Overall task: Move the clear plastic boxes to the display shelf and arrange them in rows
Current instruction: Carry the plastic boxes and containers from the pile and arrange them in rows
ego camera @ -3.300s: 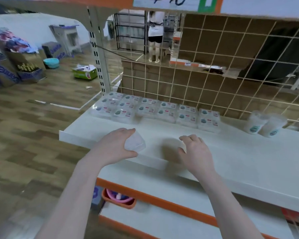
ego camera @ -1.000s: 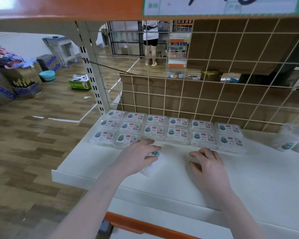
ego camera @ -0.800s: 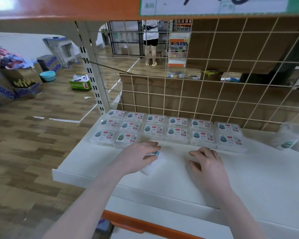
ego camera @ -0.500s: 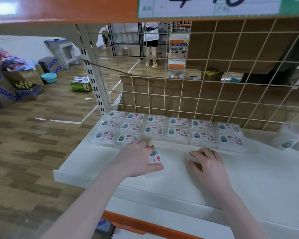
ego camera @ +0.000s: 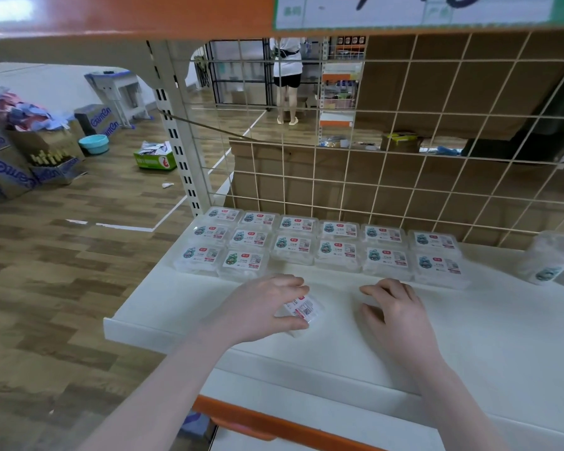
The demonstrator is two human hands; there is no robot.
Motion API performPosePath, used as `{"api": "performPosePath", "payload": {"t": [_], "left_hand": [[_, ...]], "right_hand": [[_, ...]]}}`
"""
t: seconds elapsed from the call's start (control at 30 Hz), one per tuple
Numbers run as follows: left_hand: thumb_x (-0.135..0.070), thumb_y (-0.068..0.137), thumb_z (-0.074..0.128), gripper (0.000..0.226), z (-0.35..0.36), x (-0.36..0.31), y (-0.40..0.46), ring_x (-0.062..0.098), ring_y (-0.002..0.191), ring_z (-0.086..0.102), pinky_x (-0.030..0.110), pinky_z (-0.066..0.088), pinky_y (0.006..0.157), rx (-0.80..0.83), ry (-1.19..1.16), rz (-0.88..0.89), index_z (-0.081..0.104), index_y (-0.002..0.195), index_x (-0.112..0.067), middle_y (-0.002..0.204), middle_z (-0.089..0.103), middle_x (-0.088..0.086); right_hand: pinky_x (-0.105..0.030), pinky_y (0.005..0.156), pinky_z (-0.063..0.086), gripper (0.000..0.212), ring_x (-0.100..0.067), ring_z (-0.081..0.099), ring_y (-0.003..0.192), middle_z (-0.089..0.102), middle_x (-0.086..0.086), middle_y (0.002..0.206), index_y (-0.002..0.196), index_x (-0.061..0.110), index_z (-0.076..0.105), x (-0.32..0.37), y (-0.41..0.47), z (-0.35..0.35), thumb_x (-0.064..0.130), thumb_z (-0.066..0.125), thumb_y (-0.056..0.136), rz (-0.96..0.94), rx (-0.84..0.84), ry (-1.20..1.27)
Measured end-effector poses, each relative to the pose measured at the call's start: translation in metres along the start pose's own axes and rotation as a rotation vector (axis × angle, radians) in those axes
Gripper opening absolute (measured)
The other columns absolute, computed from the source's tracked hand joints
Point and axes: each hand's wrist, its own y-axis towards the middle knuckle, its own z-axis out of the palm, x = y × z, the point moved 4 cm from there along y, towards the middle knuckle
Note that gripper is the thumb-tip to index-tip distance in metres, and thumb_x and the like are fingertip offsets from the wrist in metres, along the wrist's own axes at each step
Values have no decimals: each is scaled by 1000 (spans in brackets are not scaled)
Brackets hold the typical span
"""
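Note:
Several clear plastic boxes (ego camera: 293,247) with printed labels lie in rows at the back of the white display shelf (ego camera: 489,323), against the wire grid. Two more boxes (ego camera: 243,262) form a shorter front row at the left. My left hand (ego camera: 261,309) grips one clear box (ego camera: 303,309) just in front of the rows, thumb under it and fingers over its top, label facing up. My right hand (ego camera: 393,309) rests on the shelf to its right with fingers relaxed and spread, nothing visibly held.
Two clear bagged packs (ego camera: 549,260) stand at the shelf's right. A wire grid back panel (ego camera: 372,177) and the upright post (ego camera: 179,148) bound the shelf. Cardboard boxes (ego camera: 17,167) and a green carton (ego camera: 155,157) sit on the floor at left. A person (ego camera: 287,76) stands far behind.
My left hand has turned the held box so its label shows on top and shifted it slightly right. My right hand has stayed put on the shelf.

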Motion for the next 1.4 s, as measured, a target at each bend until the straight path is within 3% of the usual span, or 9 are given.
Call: {"api": "performPosePath", "payload": {"t": [0.13, 0.23, 0.6, 0.7, 0.83, 1.17, 1.3, 1.4], "left_hand": [[-56, 90, 48, 73, 1, -5, 0, 6, 142, 10, 21, 13, 113, 35, 52, 14, 22, 149, -24, 156, 15, -10], [-47, 92, 49, 69, -1, -4, 1, 6, 142, 10, 23, 15, 113, 62, 62, 5, 19, 150, -23, 156, 13, -10], [-54, 91, 44, 63, 6, 4, 20, 13, 136, 24, 28, 30, 106, -203, 84, -200, 36, 142, -19, 147, 33, -6], [-55, 91, 44, 62, 9, 4, 25, 16, 133, 29, 30, 34, 104, -251, 95, -256, 39, 140, -17, 143, 38, -3], [-54, 91, 44, 61, 11, 4, 29, 20, 131, 33, 33, 36, 104, -294, 96, -310, 42, 136, -13, 140, 41, 1], [-50, 92, 42, 58, 15, 2, 34, 23, 129, 36, 31, 32, 102, -386, 135, -386, 43, 134, -10, 138, 44, 3], [-44, 78, 67, 52, 17, 1, 35, 31, 105, 58, 38, 49, 86, -435, 129, -402, 63, 109, -3, 111, 63, 11], [-40, 65, 78, 49, 18, 3, 36, 32, 89, 64, 39, 54, 73, -438, 136, -410, 68, 94, -2, 95, 68, 12]], "right_hand": [[-38, 67, 50, 25, -33, 58, 72, 62, -7, 80, 86, 10, 72, 0, -1, 0, 16, 61, 64, 12, 14, 0], [-39, 69, 49, 25, -33, 58, 74, 62, -8, 82, 88, 9, 72, -2, -1, 1, 7, 75, 64, 10, 39, -6], [-38, 67, 50, 33, -34, 59, 72, 62, -7, 80, 86, 11, 73, -2, -1, 2, 3, 84, 56, 12, 56, -27], [-38, 66, 50, 30, -33, 60, 71, 62, -6, 79, 86, 12, 73, -2, 0, 2, 6, 82, 58, 8, 46, -32], [-36, 67, 50, 25, -31, 59, 71, 62, -5, 79, 85, 13, 73, 0, 0, 1, 20, 63, 63, 13, 21, -36], [-34, 68, 51, 26, -30, 59, 72, 62, -4, 79, 85, 13, 73, 0, 1, 1, 19, 62, 62, 8, 23, -42], [-34, 69, 52, 28, -30, 59, 74, 62, -5, 82, 87, 14, 73, -2, -2, 2, 20, 62, 62, 8, 37, -50], [-36, 70, 53, 26, -31, 60, 76, 64, -7, 85, 88, 13, 72, -2, -4, 2, 15, 70, 62, -6, 54, -63]]}}
